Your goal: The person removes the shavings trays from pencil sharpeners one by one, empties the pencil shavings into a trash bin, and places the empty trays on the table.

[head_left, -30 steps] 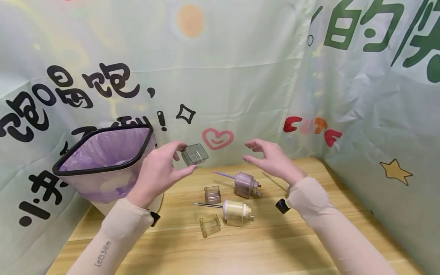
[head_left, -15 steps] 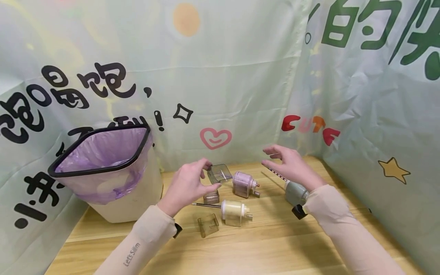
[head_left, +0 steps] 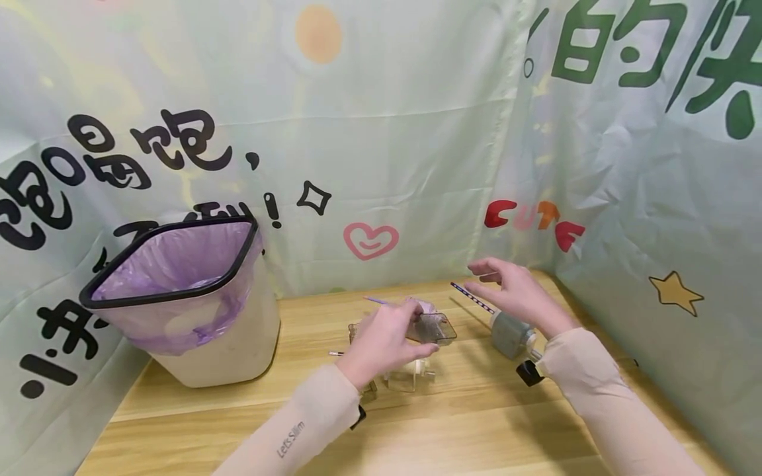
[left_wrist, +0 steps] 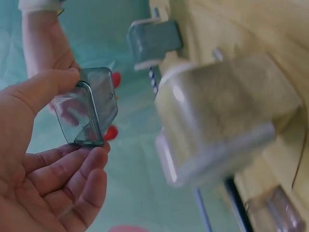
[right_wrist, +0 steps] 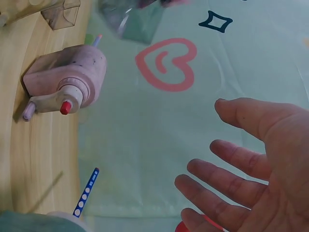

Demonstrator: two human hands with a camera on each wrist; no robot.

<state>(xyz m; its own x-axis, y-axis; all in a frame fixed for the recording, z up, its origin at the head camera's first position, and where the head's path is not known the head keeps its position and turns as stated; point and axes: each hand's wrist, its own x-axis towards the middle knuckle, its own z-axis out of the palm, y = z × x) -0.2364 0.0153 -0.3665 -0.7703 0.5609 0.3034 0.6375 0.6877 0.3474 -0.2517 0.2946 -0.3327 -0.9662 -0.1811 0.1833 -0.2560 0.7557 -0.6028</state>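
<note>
My left hand [head_left: 383, 340] pinches a clear greenish-grey shavings drawer [left_wrist: 96, 106] between thumb and fingers, above the table in the middle. Behind and below it, partly hidden in the head view, lie a purple crank pencil sharpener [right_wrist: 65, 72] and a yellow one [left_wrist: 217, 111], each with a pencil in it. My right hand [head_left: 514, 294] hovers with relaxed, spread fingers and holds nothing. Just under it is a grey-blue pencil sharpener [head_left: 508, 335], from which a blue dotted pencil [head_left: 473, 299] sticks out to the back left.
At the left stands a white bin [head_left: 238, 350] with a black rim and a purple liner [head_left: 178, 258]. A loose smoky clear drawer [left_wrist: 277, 212] lies on the wooden table [head_left: 476, 430]. Printed cloth [head_left: 405, 165] hangs behind and at both sides.
My left hand has carried the clear drawer from beside the bin to the right and lower, over the purple and yellow sharpeners. My right hand has shifted right and slightly down, uncovering the grey-blue sharpener.
</note>
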